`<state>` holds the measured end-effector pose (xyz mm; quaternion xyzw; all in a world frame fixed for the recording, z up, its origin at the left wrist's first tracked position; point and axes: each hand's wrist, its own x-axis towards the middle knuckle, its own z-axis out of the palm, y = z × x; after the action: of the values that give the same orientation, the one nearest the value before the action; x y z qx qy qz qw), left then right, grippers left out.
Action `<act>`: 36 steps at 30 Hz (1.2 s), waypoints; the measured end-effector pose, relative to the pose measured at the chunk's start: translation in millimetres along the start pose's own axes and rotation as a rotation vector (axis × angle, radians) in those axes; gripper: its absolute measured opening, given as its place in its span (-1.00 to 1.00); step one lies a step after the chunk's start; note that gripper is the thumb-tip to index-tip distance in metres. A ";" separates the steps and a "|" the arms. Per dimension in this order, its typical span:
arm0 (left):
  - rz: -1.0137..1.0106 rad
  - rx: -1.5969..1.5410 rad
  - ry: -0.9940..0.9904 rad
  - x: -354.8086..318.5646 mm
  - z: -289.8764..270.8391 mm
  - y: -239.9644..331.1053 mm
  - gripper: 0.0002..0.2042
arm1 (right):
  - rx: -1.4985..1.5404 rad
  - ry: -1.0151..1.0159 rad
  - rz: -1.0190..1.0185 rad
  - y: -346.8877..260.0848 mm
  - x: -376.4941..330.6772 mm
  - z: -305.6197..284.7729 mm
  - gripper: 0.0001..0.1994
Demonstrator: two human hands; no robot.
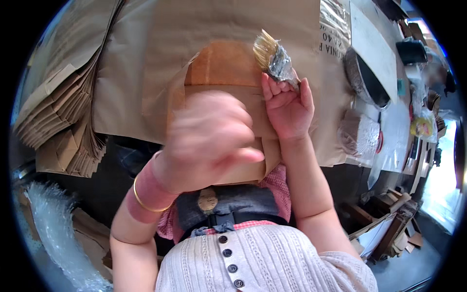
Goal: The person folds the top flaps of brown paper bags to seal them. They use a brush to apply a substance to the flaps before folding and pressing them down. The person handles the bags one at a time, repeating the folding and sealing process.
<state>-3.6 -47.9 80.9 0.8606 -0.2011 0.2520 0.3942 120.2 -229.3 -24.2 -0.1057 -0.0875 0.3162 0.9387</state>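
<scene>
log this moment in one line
left hand: blurred, over brown paper with orange-brown patch | right hand: holding pale-bristled, grey-smeared brush

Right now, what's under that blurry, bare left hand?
Flat brown paper shows around the left hand, with an orange-brown patch beyond it; whatever lies directly beneath is covered.

The brush [280, 65] has straw-yellow bristles [264, 50], silvery-grey below them — the paper [233, 22] brown, one patch [224, 63] orange-brown.

Folded-paper stack [65, 117] is lying left, paper sheet [160, 48] centre, basin [356, 78] right. Left hand [209, 136] is hovering over sheet's near side; brush [276, 58] is sitting in right hand [290, 109], farther forward.
</scene>
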 end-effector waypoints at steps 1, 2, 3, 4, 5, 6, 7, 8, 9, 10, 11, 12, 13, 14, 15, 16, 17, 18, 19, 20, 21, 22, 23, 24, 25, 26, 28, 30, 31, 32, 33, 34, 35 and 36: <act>-0.157 0.120 0.197 -16.6 -9.4 -9.8 -0.78 | 0.017 -0.048 0.035 1.3 -3.2 -4.2 -0.58; -0.324 0.187 0.378 -31.8 -13.8 -22.5 -0.67 | 0.018 -0.009 0.022 -0.4 -4.2 0.9 -0.58; -0.482 0.394 0.282 -60.3 -20.8 -47.4 -0.57 | 0.013 -0.006 0.023 -0.6 -4.7 1.0 -0.58; -0.627 0.615 0.151 -89.9 -30.0 -70.4 -0.45 | 0.016 -0.009 0.029 0.9 -3.0 0.4 -0.58; -0.496 1.103 -0.291 -95.3 -20.8 -64.1 -0.40 | 0.012 -0.006 0.039 2.1 -2.3 -1.1 -0.58; -0.506 1.013 -0.249 -95.9 -12.7 -63.9 -0.39 | 0.000 -0.002 0.041 3.6 0.0 -1.7 -0.58; -0.517 0.917 -0.204 -89.5 -1.5 -58.7 -0.38 | -0.019 0.005 0.044 3.6 1.4 0.3 -0.58; -0.510 0.862 -0.181 -85.2 11.9 -53.9 -0.38 | -0.042 0.010 0.042 3.5 1.1 3.4 -0.59; -0.494 0.817 -0.149 -79.7 24.7 -53.1 -0.38 | -0.054 0.015 0.043 3.2 3.0 4.8 -0.59; -0.476 0.763 -0.125 -76.2 30.4 -52.4 -0.37 | -0.068 0.029 0.040 1.9 0.4 4.2 -0.59; -0.448 0.741 -0.175 -75.3 26.4 -51.5 -0.36 | -0.082 0.044 0.037 1.9 -1.7 4.1 -0.59; -0.420 0.719 -0.224 -75.2 20.1 -48.7 -0.35 | -0.109 0.025 0.043 2.7 -3.0 4.4 -0.60; -0.399 0.696 -0.271 -76.3 14.9 -43.4 -0.34 | -0.137 0.009 0.055 2.7 -4.7 4.5 -0.61; -0.349 0.711 -0.427 -80.6 7.2 -32.9 -0.31 | -0.165 -0.008 0.063 1.6 -4.3 4.2 -0.62; -0.343 0.674 -0.436 -86.9 2.9 -28.6 -0.31 | -0.160 0.020 0.074 1.0 -7.3 5.8 -0.62; -0.343 0.638 -0.443 -91.5 -1.4 -24.0 -0.30 | -0.154 0.046 0.091 2.4 -12.1 10.4 -0.63; -0.343 0.602 -0.450 -92.1 -3.1 -23.1 -0.29 | -0.149 0.074 0.108 3.7 -12.2 14.6 -0.64; -0.346 0.655 -0.504 -86.9 -4.0 -31.8 -0.26 | -0.202 0.140 0.110 2.8 -5.7 18.8 -0.65; -0.326 0.682 -0.501 -78.9 -5.3 -39.0 -0.26 | -0.200 0.061 0.147 -0.6 4.4 17.3 -0.65; -0.296 0.707 -0.473 -69.9 -4.6 -49.0 -0.27 | -0.204 -0.014 0.177 -8.7 22.2 11.6 -0.65; -0.264 0.731 -0.445 -61.1 -4.0 -59.0 -0.27 | -0.208 -0.089 0.206 -15.1 37.7 8.1 -0.64; -0.241 0.699 -0.471 -53.2 -6.0 -71.1 -0.28 | -0.268 -0.079 0.222 -19.1 49.3 10.6 -0.64; -0.214 0.665 -0.496 -45.0 -9.8 -83.4 -0.29 | -0.266 -0.040 0.226 -20.6 47.1 8.7 -0.65; -0.186 0.631 -0.521 -40.5 -11.7 -90.1 -0.31 | -0.265 -0.001 0.228 -19.4 39.0 4.6 -0.65; -0.176 0.658 -0.501 -42.0 -8.5 -91.0 -0.31 | -0.265 0.048 0.234 -16.7 26.0 4.7 -0.65; -0.176 0.686 -0.478 -46.2 -4.3 -91.2 -0.32 | -0.423 0.143 0.218 -2.2 2.2 28.4 -0.65; -0.170 0.701 -0.473 -46.0 1.3 -91.4 -0.33 | -0.342 0.198 0.367 -4.6 -55.6 21.3 -0.63; -0.188 0.688 -0.486 -45.2 3.0 -90.3 -0.32 | -0.668 0.210 0.357 -22.8 -83.4 49.0 -0.71; -0.196 0.687 -0.495 -44.5 2.3 -89.4 -0.31 | -0.881 0.207 0.294 -37.2 -90.2 61.8 -0.74; -0.198 0.696 -0.500 -45.6 1.5 -89.1 -0.30 | -1.336 -0.060 0.092 -55.3 -85.2 74.7 -0.75; -0.204 0.713 -0.504 -48.0 -0.2 -87.6 -0.30 | -1.754 -0.362 -0.132 -67.8 -77.5 87.2 -0.74; -0.192 0.717 -0.501 -46.3 0.0 -89.2 -0.30 | -2.049 -0.524 -0.308 -69.7 -74.2 99.9 -0.68; -0.182 0.722 -0.497 -45.9 0.5 -90.3 -0.30 | -2.134 -0.617 -0.239 -68.2 -74.5 99.6 -0.67; -0.177 0.743 -0.496 -47.3 1.1 -90.4 -0.31 | -2.212 -0.714 -0.166 -64.5 -74.5 97.5 -0.65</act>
<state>8.5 13.2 0.1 0.9919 -0.1112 0.0588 0.0187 76.3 -311.2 78.8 -0.7658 -0.5814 0.0167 0.2743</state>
